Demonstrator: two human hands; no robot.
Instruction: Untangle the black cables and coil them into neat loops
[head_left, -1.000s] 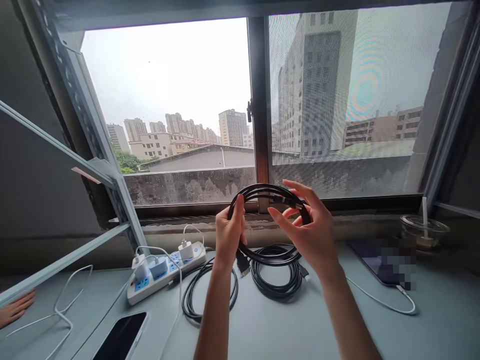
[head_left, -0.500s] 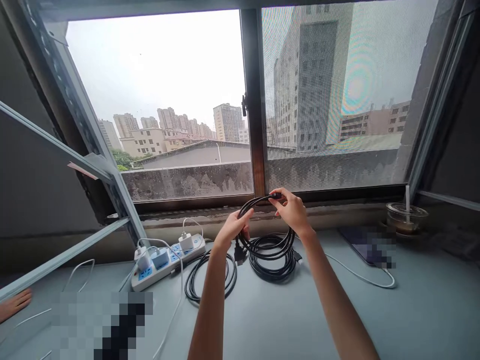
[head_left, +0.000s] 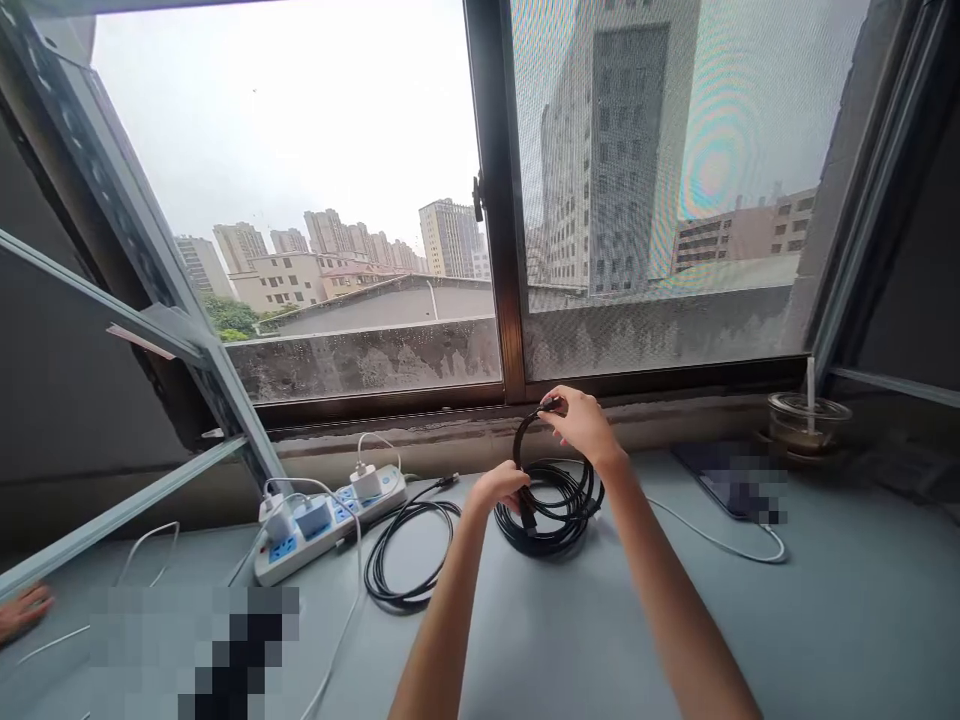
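A coiled black cable (head_left: 596,492) hangs in loops between my hands, a little above the table. My left hand (head_left: 501,488) is closed around the left side of the loops, with a dark connector hanging just below its fingers. My right hand (head_left: 581,425) pinches the cable's connector end (head_left: 551,404) at the top of the coil. Directly behind and under it lies another black coiled cable (head_left: 544,545), partly covered by the held loops. To the left, a third black coiled cable (head_left: 405,603) rests flat, its plug pointing up and right.
A white power strip (head_left: 330,545) with plugged-in chargers stands at the left. A phone-like dark device (head_left: 712,480) with a white cable (head_left: 720,545) and a lidded cup with a straw (head_left: 806,425) are at the right. Another person's hand (head_left: 26,610) rests at the far left. The window (head_left: 514,350) rises behind.
My left hand has moved right and down, and the held coil now looks narrower and is tilted. The right hand keeps its pinch on the connector. The view has shifted slightly.
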